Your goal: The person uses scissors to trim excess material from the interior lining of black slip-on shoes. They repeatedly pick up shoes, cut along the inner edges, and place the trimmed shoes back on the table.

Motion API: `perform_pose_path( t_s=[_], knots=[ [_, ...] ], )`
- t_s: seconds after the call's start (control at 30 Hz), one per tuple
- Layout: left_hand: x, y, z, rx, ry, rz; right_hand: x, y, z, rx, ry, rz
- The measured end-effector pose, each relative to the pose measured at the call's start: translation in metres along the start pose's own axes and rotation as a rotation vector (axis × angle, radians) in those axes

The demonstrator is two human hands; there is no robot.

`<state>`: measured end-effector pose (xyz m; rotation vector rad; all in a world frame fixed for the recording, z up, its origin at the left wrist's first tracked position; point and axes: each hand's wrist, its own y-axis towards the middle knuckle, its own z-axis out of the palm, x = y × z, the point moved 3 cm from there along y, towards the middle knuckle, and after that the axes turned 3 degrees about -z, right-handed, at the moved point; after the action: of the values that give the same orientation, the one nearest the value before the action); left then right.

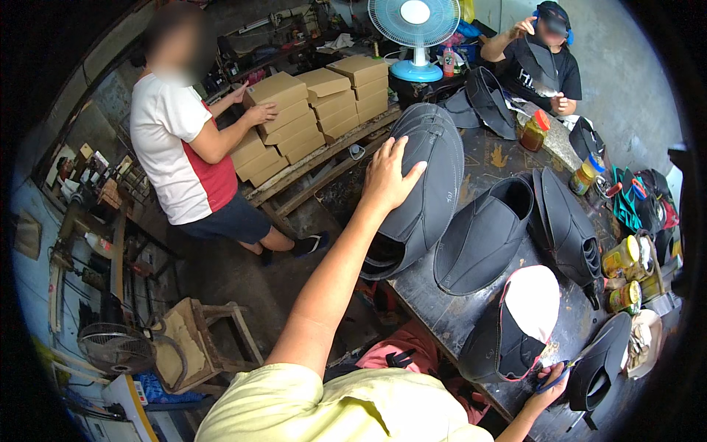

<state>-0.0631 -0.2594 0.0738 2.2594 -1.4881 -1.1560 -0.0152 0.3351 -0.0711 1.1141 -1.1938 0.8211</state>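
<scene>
My left hand lies with fingers spread on a tall stack of black shoe uppers at the table's left edge. At the lower right, my right hand is closed around the blue handles of a pair of scissors. Just beyond it stands a black upper with white lining and a pinkish-red edge. Another black upper sits right of the scissors. A single dark upper rests mid-table, beside a nested bundle of uppers.
Jars with yellow lids and a red-lidded jar line the dark table's far right side. A co-worker handles cardboard boxes at left; another person sits beyond the table. A wooden stool stands left.
</scene>
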Motion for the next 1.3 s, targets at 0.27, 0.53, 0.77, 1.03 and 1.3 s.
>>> perform_pose_path(
  t_s=[0.27, 0.53, 0.77, 1.03, 1.3],
  knots=[
    [0.0021, 0.0003, 0.0014, -0.016, -0.009, 0.016, 0.0018, -0.0013, 0.0000, -0.002, -0.019, -0.012],
    [-0.0009, -0.0003, -0.0013, 0.005, 0.001, 0.000, 0.0023, -0.0012, 0.0002, 0.010, -0.007, -0.009],
    [-0.0001, 0.0001, -0.0009, -0.014, -0.001, 0.024, 0.0021, -0.0012, -0.0009, 0.017, -0.029, -0.012],
    [-0.0006, -0.0006, -0.0017, -0.013, -0.009, 0.018, 0.0001, -0.0004, -0.0020, 0.018, -0.025, -0.015],
    [-0.0032, -0.0013, -0.0038, -0.021, -0.013, 0.006, 0.0013, -0.0011, -0.0013, 0.026, -0.004, -0.008]
  ],
)
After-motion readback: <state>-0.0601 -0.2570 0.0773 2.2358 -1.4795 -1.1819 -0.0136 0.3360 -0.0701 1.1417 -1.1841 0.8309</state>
